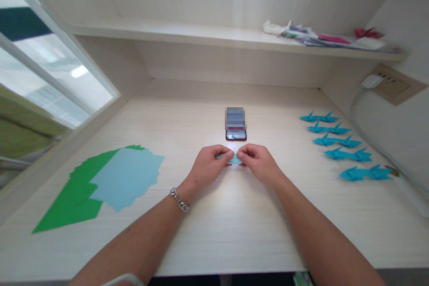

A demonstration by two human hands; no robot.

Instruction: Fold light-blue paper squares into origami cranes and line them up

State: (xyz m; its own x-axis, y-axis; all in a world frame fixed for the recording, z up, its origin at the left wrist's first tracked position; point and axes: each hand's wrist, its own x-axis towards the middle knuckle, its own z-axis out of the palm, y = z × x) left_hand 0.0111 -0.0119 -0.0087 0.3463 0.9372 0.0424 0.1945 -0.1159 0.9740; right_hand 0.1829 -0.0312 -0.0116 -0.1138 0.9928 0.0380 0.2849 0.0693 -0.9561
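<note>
A small piece of light blue paper (235, 159) is held above the desk, mostly covered by my fingers. My left hand (212, 162) pinches its left end between thumb and fingers. At the other end, my right hand (257, 161) grips it the same way, thumb on top. The two thumbs are close together, with a narrow strip of paper showing between them. How the paper is folded cannot be made out. Just beyond my hands a phone (236, 124) lies on the desk, its screen lit and partly blurred out.
Fanned light blue sheets (129, 176) overlap green sheets (67, 199) at left. Several folded blue paper cranes (348, 155), joined in pairs, form a column at right. A cable (352, 103) runs from the wall socket (395, 85). Above is a shelf (201, 33) with papers (335, 39).
</note>
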